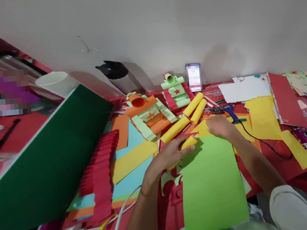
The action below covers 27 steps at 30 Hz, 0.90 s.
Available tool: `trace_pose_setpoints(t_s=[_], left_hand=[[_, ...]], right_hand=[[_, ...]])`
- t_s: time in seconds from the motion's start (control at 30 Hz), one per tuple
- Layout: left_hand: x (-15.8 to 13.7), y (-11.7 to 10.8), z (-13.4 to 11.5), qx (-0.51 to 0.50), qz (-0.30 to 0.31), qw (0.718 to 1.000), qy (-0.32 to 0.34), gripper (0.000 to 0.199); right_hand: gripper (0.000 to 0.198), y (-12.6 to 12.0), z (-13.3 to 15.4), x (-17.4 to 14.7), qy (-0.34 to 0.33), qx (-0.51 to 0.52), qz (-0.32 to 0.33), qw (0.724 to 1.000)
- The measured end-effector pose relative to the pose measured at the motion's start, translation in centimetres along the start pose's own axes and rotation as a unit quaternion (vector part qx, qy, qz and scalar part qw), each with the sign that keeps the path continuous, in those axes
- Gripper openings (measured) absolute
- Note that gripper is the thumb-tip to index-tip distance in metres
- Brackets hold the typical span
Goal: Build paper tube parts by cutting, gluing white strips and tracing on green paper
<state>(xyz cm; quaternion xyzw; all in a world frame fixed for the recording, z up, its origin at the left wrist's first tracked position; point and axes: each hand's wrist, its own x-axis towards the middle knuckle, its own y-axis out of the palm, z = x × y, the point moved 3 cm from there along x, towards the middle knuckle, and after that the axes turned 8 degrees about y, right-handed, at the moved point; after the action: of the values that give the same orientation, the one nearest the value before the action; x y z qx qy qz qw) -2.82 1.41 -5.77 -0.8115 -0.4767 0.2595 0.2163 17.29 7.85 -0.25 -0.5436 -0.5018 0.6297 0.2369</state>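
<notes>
My left hand [170, 152] is closed around a yellow paper roll [190, 141], whose open end points to the upper right. Under and beside it lies a large light green sheet [213, 185], reaching down to my lap. My right hand [220, 126] is curled at the sheet's top edge, over yellow paper [201, 128]; its fingertips are hidden, so what they grip cannot be made out. Several more yellow rolls, such as this one [174, 129], lie just beyond my hands. Blue-handled scissors [231, 113] rest right behind my right hand.
Two paper-roll figures, one orange and green [149, 113], one green and red [177, 91], stand near the wall by a phone [194, 77]. A dark green board [52, 156] leans at left, beside pleated red paper [102, 176]. A white cable [121, 212] crosses the front.
</notes>
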Motion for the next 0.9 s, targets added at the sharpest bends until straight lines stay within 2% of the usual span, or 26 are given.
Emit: trace_pose_setpoints(t_s=[0.2, 0.4, 0.47, 0.57, 0.67, 0.77, 0.9], left_hand=[[0.2, 0.5, 0.3, 0.007, 0.004, 1.0, 0.0, 0.067], [0.5, 0.6, 0.5, 0.003, 0.016, 1.0, 0.018, 0.066], [0.6, 0.6, 0.5, 0.002, 0.014, 1.0, 0.013, 0.066], [0.7, 0.5, 0.5, -0.008, 0.003, 1.0, 0.017, 0.07], [0.9, 0.6, 0.6, -0.013, -0.006, 1.0, 0.026, 0.073], [1.1, 0.7, 0.8, -0.014, -0.014, 1.0, 0.023, 0.075], [1.2, 0.7, 0.9, -0.013, -0.013, 1.0, 0.008, 0.075]], right_hand=[[0.03, -0.5, -0.4, -0.1, -0.002, 0.002, -0.01, 1.0], [0.03, -2.6, -3.1, -2.1, 0.017, 0.041, -0.075, 0.996], [0.03, -2.4, -4.2, -3.0, 0.035, 0.052, -0.07, 0.996], [0.028, -0.4, -5.6, -3.9, 0.051, 0.077, -0.054, 0.994], [0.029, 2.5, -6.4, -4.4, 0.058, 0.099, -0.099, 0.988], [0.041, 5.3, -6.8, -4.6, 0.055, 0.096, -0.104, 0.988], [0.046, 6.7, -7.2, -4.7, 0.047, 0.086, -0.103, 0.99]])
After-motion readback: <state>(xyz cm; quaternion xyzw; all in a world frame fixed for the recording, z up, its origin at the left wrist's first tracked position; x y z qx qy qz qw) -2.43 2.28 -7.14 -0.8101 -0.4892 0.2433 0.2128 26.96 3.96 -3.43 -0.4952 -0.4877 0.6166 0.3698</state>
